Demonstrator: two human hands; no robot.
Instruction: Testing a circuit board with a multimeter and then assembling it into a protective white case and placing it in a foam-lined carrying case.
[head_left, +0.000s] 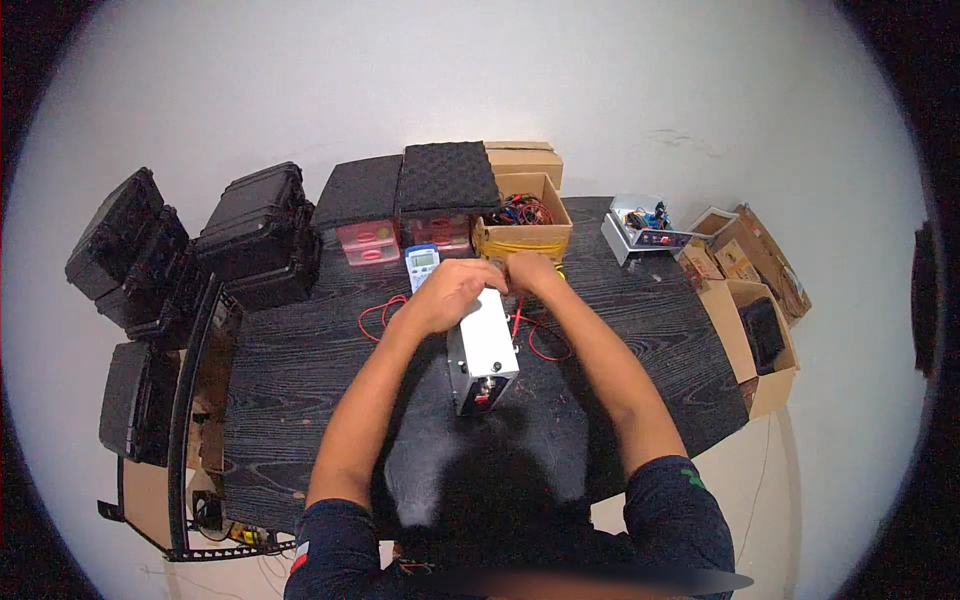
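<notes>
A white metal box [488,340] with a dark front panel and small black knobs stands on the table before me, its narrow end toward me. At its far end my left hand [452,292] is closed, fingers bent over the edge. My right hand [532,273] is closed right beside it, knuckles up. Whatever the fingertips of both hands grip is hidden behind the box's far end. A blue and white multimeter [423,262] lies just beyond my left hand. Its red test lead [372,318] loops at the left, and another red wire [545,352] curls right of the box.
Behind my hands stands a cardboard box [520,240] full of wires. Black foam sheets [449,178] cover pink drawers [368,243]. An open white device [645,238] sits back right, near cardboard boxes [770,370]. Black hard cases [258,232] line the left of the dark table [290,380].
</notes>
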